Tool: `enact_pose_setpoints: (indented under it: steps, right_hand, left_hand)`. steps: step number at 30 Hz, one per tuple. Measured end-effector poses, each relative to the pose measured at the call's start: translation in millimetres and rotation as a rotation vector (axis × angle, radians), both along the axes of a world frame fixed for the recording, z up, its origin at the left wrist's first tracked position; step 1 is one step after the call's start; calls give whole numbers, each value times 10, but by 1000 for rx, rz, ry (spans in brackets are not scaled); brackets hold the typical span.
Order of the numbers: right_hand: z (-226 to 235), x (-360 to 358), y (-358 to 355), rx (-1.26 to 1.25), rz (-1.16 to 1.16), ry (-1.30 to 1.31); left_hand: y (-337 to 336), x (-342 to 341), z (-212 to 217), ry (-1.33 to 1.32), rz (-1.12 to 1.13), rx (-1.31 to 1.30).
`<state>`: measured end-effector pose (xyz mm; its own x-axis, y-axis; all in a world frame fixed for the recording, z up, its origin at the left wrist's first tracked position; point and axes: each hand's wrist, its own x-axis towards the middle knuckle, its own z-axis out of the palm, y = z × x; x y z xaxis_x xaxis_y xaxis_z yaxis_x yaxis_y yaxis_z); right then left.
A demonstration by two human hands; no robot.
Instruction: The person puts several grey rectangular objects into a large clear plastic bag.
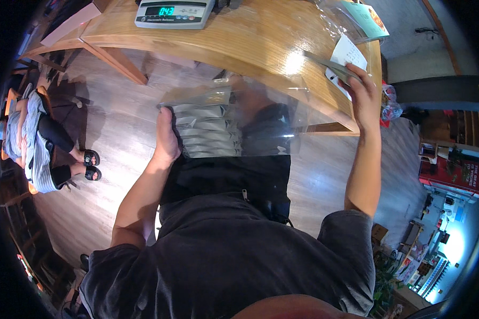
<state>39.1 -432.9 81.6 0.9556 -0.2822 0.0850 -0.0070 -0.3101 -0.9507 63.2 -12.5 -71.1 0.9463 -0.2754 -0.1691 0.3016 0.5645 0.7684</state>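
My left hand (167, 135) grips the left end of a clear plastic bag (271, 141), its thumb on top and its other fingers hidden. Inside the bag, a row of silver sachets (207, 130) lies overlapped at the left end; the right part is see-through film. The bag is held above my lap, just short of the table's edge. At the table's right end, my right hand (363, 93) pinches a long, thin grey strip (327, 63) that tapers to the left. Its exact kind I cannot make out. Under the strip lies a white card (350, 52) with small print.
A lit digital scale (174, 13) stands on the wooden table (239, 45). A clear bag with a green printed card (364, 20) lies at the far right. Left, a seated person (40, 138) rests near the table legs. A red box (452, 175) stands at right.
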Motion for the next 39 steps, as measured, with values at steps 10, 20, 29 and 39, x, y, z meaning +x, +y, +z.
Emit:
enact_pose_setpoints:
  steps: [10,20,29,39]
  right_hand:
    - [256,-1189,599,458,-175,146]
    - [-13,-1141,530,794,-497,125]
    - [-111,-1107,839,757,-317,239]
    - [-328,-1103,938,977,-113,303]
  left_hand:
    - [-5,12,14,-6,6,36]
    - [60,-26,-14,-135,42,106]
    - [119,-44,-114,-323,-15,237]
    - [3,-20,80,-289,-11,212]
